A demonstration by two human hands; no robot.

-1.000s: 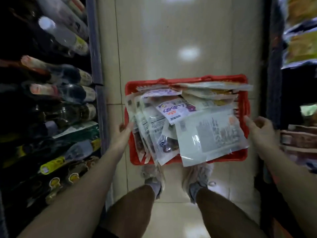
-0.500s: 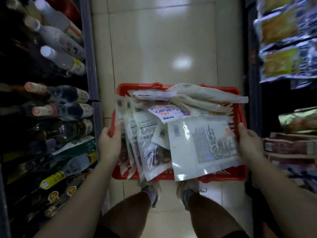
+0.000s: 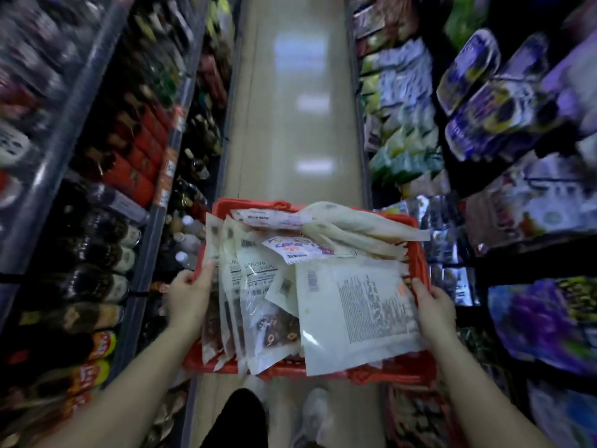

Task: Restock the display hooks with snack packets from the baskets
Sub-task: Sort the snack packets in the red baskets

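A red plastic basket (image 3: 381, 378) hangs in front of me above the aisle floor, heaped with several pale snack packets (image 3: 352, 305). My left hand (image 3: 189, 294) grips the basket's left rim, thumb over the edge against a packet. My right hand (image 3: 434, 305) grips the right rim, thumb lying on the large white packet. A packet with purple lettering (image 3: 298, 248) lies on top near the middle. No display hooks can be made out in the blur.
A narrow tiled aisle (image 3: 290, 108) runs ahead. Bottles fill the shelves on the left (image 3: 106, 221). Bagged snacks crowd the shelves on the right (image 3: 484, 108). A second red basket (image 3: 416, 415) sits low at the right by my feet.
Both hands closed on the basket's rims and raised it off the floor. My view swung up from the floor to look down the aisle.
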